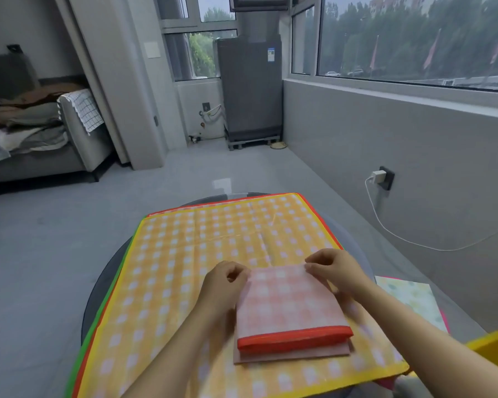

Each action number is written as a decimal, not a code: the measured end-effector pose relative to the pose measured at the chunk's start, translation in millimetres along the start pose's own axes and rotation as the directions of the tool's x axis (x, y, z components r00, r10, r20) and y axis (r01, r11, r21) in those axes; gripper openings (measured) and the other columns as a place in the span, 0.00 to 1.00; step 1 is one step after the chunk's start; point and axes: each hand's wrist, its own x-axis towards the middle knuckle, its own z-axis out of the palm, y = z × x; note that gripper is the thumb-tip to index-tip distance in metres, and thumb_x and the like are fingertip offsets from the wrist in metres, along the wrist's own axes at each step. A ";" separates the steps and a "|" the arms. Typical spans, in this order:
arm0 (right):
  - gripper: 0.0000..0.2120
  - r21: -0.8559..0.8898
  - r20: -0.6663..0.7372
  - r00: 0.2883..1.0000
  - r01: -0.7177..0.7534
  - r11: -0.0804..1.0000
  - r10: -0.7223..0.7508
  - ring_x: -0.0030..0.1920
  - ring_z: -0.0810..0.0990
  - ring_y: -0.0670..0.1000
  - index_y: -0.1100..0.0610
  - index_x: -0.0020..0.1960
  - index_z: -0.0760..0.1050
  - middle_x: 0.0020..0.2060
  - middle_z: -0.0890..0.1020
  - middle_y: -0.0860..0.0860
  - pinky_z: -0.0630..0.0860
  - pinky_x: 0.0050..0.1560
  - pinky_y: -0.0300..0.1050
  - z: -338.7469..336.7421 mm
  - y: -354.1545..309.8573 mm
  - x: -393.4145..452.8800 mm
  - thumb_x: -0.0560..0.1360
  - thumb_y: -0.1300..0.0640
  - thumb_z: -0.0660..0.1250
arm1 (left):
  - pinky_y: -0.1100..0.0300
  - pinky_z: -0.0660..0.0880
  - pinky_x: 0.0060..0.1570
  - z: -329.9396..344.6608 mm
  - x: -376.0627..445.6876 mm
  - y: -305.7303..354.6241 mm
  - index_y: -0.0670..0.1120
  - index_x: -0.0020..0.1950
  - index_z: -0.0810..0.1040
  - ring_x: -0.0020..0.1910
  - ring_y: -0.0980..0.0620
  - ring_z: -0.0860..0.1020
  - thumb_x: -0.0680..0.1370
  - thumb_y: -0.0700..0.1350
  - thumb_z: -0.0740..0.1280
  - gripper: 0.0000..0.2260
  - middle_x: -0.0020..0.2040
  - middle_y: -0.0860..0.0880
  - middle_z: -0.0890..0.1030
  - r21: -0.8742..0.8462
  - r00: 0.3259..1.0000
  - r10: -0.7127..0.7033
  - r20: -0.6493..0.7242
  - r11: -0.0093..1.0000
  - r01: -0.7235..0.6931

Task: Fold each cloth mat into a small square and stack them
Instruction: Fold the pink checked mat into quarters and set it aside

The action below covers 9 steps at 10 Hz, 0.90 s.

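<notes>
**Pink mat folded small, both hands at its far edge**

On the round dark table (pixel 104 285) in front of me lies an unfolded yellow checked mat (pixel 184 254), spread flat, with red and green edges of other mats peeking out beneath it along the left side. The room around it has a pale grey floor (pixel 55 239), a grey sofa (pixel 41 156) piled with clothes at the left, a tall grey appliance (pixel 250 87) by the windows, and a white charger (pixel 375 177) plugged into the wall at the right with its cable trailing down.

I see no real containers; a yellow object (pixel 492 343) shows at the lower right edge, but I cannot tell what it is. Just beyond it a folded pale mat with green spots (pixel 411 297) lies on the table.

The folded pink checked mat (pixel 288 303) rests on top of the yellow one, near me, its red border facing me. My left hand (pixel 224 280) has curled fingers pinching the far left corner of the pink mat. My right hand (pixel 331 268) pinches the far right corner, fingers bent down onto the edge.
</notes>
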 end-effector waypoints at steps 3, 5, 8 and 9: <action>0.15 -0.444 -0.006 0.984 0.155 0.883 -0.176 0.51 0.77 0.51 0.55 0.60 0.77 0.53 0.74 0.48 0.69 0.48 0.39 15.5 -6.8 -18.0 0.75 0.53 0.66 | 0.67 0.60 0.59 14.8 -8.6 1.2 0.48 0.68 0.72 0.57 0.55 0.63 0.79 0.50 0.62 0.17 0.52 0.53 0.66 0.304 0.984 0.125 0.125 0.940 -0.158; 0.13 -0.568 0.006 0.980 0.165 0.806 -0.197 0.52 0.75 0.51 0.55 0.56 0.78 0.54 0.74 0.49 0.69 0.44 0.42 21.2 -6.6 -29.7 0.78 0.51 0.60 | 0.58 0.59 0.67 16.3 -14.3 18.6 0.48 0.67 0.70 0.66 0.48 0.60 0.80 0.52 0.56 0.18 0.65 0.48 0.64 0.614 0.984 0.104 0.146 0.770 -0.173; 0.55 -0.658 0.141 0.968 0.250 0.711 -0.209 0.75 0.38 0.48 0.52 0.77 0.46 0.77 0.47 0.49 0.39 0.74 0.44 53.8 5.5 -38.4 0.58 0.34 0.11 | 0.55 0.33 0.72 56.3 -19.7 15.0 0.57 0.77 0.42 0.76 0.52 0.38 0.78 0.57 0.38 0.26 0.78 0.51 0.40 0.643 0.929 0.125 0.348 0.689 -0.333; 0.58 -0.686 0.133 0.974 0.223 0.692 -0.181 0.69 0.30 0.44 0.51 0.76 0.38 0.76 0.39 0.47 0.33 0.71 0.44 58.5 18.3 -38.8 0.51 0.36 0.07 | 0.56 0.32 0.71 54.9 -20.2 10.4 0.56 0.77 0.41 0.76 0.55 0.37 0.67 0.61 0.29 0.37 0.78 0.52 0.39 0.649 0.928 0.138 0.346 0.679 -0.343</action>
